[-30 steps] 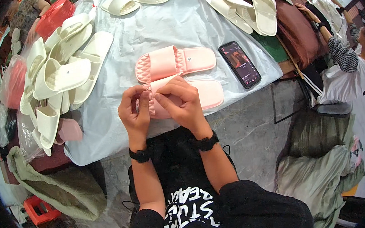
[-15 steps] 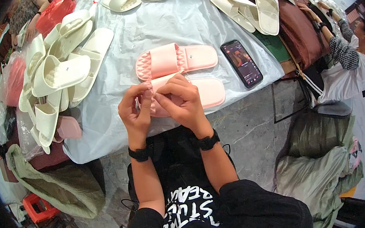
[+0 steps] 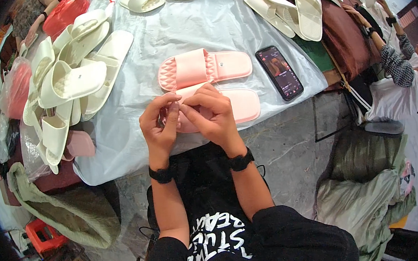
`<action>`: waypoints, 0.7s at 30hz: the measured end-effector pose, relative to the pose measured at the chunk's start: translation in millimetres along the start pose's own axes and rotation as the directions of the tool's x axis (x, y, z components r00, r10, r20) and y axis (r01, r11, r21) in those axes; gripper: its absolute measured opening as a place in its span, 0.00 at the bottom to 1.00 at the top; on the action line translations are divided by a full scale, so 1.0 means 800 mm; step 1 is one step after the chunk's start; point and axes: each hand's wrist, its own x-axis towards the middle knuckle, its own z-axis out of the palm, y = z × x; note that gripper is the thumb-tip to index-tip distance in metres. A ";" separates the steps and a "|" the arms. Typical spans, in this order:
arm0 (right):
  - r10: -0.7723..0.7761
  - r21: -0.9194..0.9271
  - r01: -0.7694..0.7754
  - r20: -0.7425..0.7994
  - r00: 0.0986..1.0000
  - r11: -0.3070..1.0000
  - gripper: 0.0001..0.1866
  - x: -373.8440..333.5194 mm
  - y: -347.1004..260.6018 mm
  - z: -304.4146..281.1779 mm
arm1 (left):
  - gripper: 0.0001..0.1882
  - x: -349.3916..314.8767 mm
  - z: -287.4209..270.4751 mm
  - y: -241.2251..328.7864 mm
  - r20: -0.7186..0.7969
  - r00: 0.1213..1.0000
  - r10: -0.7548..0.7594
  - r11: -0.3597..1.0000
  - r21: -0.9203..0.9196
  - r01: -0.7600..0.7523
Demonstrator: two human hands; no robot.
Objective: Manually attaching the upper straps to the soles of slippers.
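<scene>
Two thumbs are sitting close together, fingers curled in: my left hand (image 3: 160, 124) and my right hand (image 3: 213, 114) are both making a pinch over the strap end of the nearer pink slipper (image 3: 246, 105). Whether they're gripping its edge or something tiny, can't tell; the fingers are hiding it. That slipper is lying on the white plastic sheet (image 3: 221, 26), near the edge closest to me, heel pointing right. Black bands (image 3: 242, 161) are circling my wrists. Farther pink slipper (image 3: 192, 67) is lying just beyond, heel pointing right too. Phone (image 3: 280, 73) is resting right of the pair, screen lit. Cream slippers (image 3: 76, 83) are lying heaped on the left; a cream pair (image 3: 142, 1) is sitting at the far side; more cream footwear (image 3: 309, 15) is overlapping at upper right. Far right, a person in a white top (image 3: 404, 94) is stretching both arms forward.
</scene>
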 end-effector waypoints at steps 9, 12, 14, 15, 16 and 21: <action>0.004 0.014 -0.004 -0.005 1.000 1.000 0.03 -0.001 0.001 -0.001 | 0.07 0.001 0.006 0.014 -0.048 0.998 -0.036 0.998 -0.054 0.033; 0.020 0.021 -0.020 0.000 1.000 1.000 0.03 0.000 -0.002 -0.002 | 0.06 0.000 0.001 0.009 -0.018 0.999 -0.033 0.999 0.003 0.033; 0.024 0.021 -0.024 0.002 1.000 1.000 0.03 0.000 -0.002 -0.002 | 0.06 -0.001 0.003 0.011 -0.025 0.999 -0.045 0.998 -0.040 0.044; 0.020 0.024 -0.020 0.001 1.000 1.000 0.03 0.000 -0.001 -0.002 | 0.06 -0.001 0.002 0.010 -0.025 0.999 -0.045 0.998 -0.040 0.044; 0.017 0.028 -0.017 -0.001 1.000 0.999 0.03 0.000 0.000 -0.001 | 0.05 -0.001 0.001 0.010 -0.020 0.999 -0.043 0.998 -0.038 0.042; 0.019 0.026 -0.019 0.005 1.000 0.999 0.02 0.000 0.000 -0.003 | 0.05 0.001 0.003 0.002 -0.022 1.000 0.004 0.999 -0.050 -0.005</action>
